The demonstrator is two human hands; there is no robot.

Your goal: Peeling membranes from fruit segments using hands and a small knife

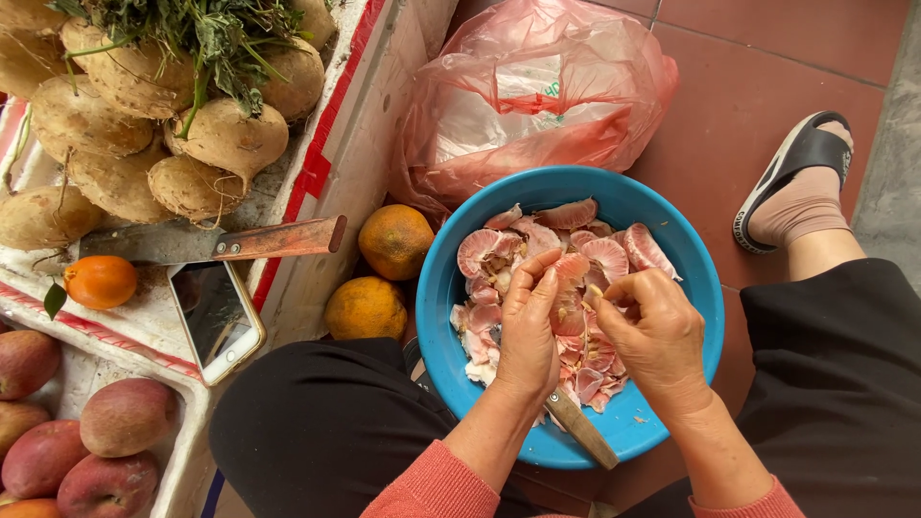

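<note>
A blue plastic bowl (pixel 687 257) sits between my knees, filled with several pink peeled citrus segments (pixel 604 255). Over the bowl, my left hand (pixel 530 331) and my right hand (pixel 655 336) together pinch one pink segment (pixel 572 272), fingers working at its skin. A knife with a wooden handle (pixel 581 428) lies in the bowl under my left wrist, its blade hidden by the hand.
A pink plastic bag (pixel 537 91) lies behind the bowl. Two orange fruits (pixel 394 241) rest on the floor by a white foam box (pixel 369 125) holding brown tubers (pixel 225 139), a cleaver (pixel 211 243), a phone (pixel 216 317) and a small orange. Red fruits (pixel 125 415) fill the bottom left. My sandalled foot (pixel 798 187) is at right.
</note>
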